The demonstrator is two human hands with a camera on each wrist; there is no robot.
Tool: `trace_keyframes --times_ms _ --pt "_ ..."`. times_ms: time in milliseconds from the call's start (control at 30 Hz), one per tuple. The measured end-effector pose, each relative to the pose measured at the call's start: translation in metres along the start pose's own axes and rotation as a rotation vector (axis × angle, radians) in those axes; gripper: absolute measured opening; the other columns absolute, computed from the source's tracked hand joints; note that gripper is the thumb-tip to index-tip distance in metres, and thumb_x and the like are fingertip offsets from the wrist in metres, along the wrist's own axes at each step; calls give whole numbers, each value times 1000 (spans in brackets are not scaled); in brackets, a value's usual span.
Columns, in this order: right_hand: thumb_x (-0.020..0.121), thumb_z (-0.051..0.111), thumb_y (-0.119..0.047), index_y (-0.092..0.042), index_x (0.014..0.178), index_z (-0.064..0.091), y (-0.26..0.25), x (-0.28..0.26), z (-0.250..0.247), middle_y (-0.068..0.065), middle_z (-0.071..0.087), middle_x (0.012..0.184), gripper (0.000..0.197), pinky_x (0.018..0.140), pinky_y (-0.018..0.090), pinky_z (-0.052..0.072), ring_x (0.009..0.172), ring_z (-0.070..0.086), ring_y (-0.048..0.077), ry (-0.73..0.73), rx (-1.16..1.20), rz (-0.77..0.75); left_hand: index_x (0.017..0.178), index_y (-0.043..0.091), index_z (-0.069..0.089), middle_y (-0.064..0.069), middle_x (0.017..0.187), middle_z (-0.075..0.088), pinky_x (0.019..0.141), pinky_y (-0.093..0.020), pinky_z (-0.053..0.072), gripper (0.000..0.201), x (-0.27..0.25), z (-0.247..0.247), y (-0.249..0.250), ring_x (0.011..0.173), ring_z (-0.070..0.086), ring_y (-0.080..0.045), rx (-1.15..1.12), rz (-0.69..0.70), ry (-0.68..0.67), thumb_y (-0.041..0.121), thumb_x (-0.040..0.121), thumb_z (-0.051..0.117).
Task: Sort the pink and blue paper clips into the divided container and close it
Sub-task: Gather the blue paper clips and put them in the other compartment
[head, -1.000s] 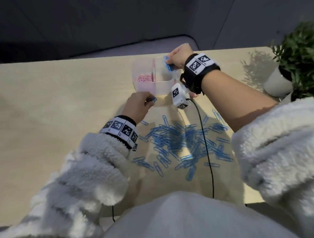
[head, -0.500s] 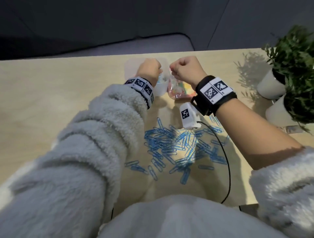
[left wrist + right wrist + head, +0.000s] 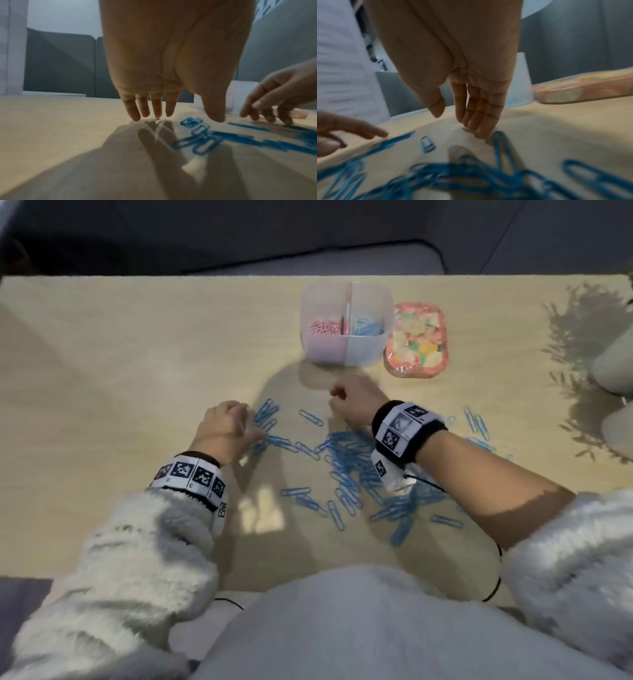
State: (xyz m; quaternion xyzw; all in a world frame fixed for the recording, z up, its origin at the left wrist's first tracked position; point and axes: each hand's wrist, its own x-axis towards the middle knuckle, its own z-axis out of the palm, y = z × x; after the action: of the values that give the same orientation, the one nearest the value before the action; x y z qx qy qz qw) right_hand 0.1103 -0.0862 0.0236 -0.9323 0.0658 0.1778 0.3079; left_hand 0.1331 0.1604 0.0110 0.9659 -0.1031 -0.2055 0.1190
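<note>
My left hand (image 3: 226, 428) and right hand (image 3: 354, 402) hover over the desk (image 3: 120, 364), fingers loose and spread, holding nothing. Blue paper clips (image 3: 356, 470) lie scattered beneath and at 5 o'clock of them. The divided container (image 3: 346, 350) stands open at 12 o'clock, pink clips (image 3: 323, 326) left, few blue right; its patterned lid (image 3: 416, 340) lies beside. I judge blue sorting underway; next, pinch more clips.
</note>
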Motion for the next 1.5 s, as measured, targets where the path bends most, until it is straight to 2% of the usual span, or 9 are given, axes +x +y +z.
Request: trace_keyframes --times_ms 100,233,467,767,1033,1133,1233,1333,1500 --pt "84 61 -31 -7 69 51 -26 -2 21 18 54 86 30 67 33 39 80 52 29 -78 -123 -74 139 14 38 -11 145 35 112 -39 27 79 -17 14 -2 130 31 -32 5 24 -24 48 75 69" --pt "76 70 -44 -3 111 52 -45 -9 49 17 46 120 57 90 40 41 110 45 32 -130 -264 -168 135 12 45 -14 136 41 106 -37 31 65 -26 23 4 122 36 -34 -56 63 40 28 77 72" --pt "91 52 -13 -7 111 60 -47 -27 72 14 52 114 22 87 41 45 111 48 31 -22 -297 -278 117 5 61 -22 109 57 90 -39 41 34 -37 40 28 102 55 -36 -144 129 109 1 84 55" --pt "89 47 0 -2 103 56 -17 -51 66 19 54 111 16 86 41 43 106 49 34 -62 -306 -273 99 0 64 -20 102 57 83 -40 45 17 -53 56 50 94 57 -34 -186 289 94 -1 84 55" --pt "83 52 3 5 95 61 6 -54 42 20 64 107 15 82 35 45 99 58 33 -135 -159 -146 100 0 62 -20 102 62 85 -35 42 18 -41 46 60 98 57 -33 -158 261 -1 2 83 57" --pt "81 61 -3 0 91 65 18 -50 16 13 66 98 11 77 26 43 85 59 20 -57 26 -101 99 0 63 -20 105 61 87 -35 41 16 -35 45 62 100 55 -33 -111 249 -47 2 84 56" --pt "79 67 -2 -9 77 66 22 -37 -26 4 63 69 6 56 19 47 49 55 -2 16 193 -62 96 -3 61 -22 105 57 85 -34 38 14 -33 48 62 100 53 -35 -57 298 -52 -2 85 52" --pt "79 66 2 -16 63 56 23 -15 -66 -8 57 41 26 40 11 44 32 50 -3 126 344 25 96 0 58 -20 102 57 84 -43 42 13 -31 51 62 99 52 -35 23 351 -49 0 87 50" --pt "76 67 3 -15 55 48 11 30 -110 0 53 58 33 39 15 44 38 52 0 391 529 157 102 3 54 -16 105 57 79 -39 42 15 -27 47 67 96 53 -33 92 398 -43 1 88 48"
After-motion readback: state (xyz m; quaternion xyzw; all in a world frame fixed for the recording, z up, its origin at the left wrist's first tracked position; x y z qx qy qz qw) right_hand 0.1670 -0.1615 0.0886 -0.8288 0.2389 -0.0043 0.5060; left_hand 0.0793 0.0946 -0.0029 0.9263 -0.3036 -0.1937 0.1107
